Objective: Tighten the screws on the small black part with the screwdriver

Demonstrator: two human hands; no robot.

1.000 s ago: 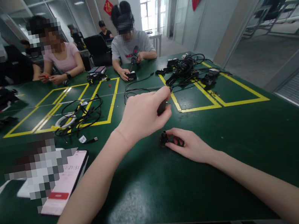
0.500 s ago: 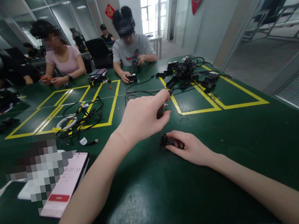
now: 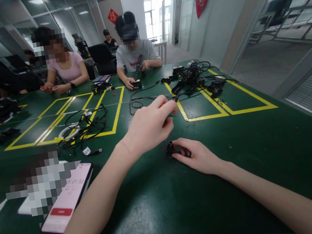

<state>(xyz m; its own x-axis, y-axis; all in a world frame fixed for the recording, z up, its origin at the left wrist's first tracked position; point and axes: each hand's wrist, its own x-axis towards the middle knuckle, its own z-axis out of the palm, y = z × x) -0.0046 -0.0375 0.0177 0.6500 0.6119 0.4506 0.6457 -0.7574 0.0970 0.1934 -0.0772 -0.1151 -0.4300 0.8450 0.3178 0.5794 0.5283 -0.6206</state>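
Observation:
My left hand (image 3: 150, 126) hovers over the green table (image 3: 268, 146), fingers pinched on a small dark tool of which only a red bit (image 3: 164, 123) shows between them. Just below and to the right, my right hand (image 3: 197, 156) rests on the table. Its fingertips press a small black part (image 3: 170, 149) against the surface. The two hands are a few centimetres apart, the left one above the black part.
A phone (image 3: 65, 200) with a pink-white screen lies at the near left. Loose cables (image 3: 82, 123) lie inside yellow tape rectangles, and a bigger black cable pile (image 3: 194, 76) sits far right. Across the table, people (image 3: 133, 53) work with their own hands.
My left hand has curled tighter around the tool, so its dark body is now hidden and a red bit shows. My right hand has stayed on the black part.

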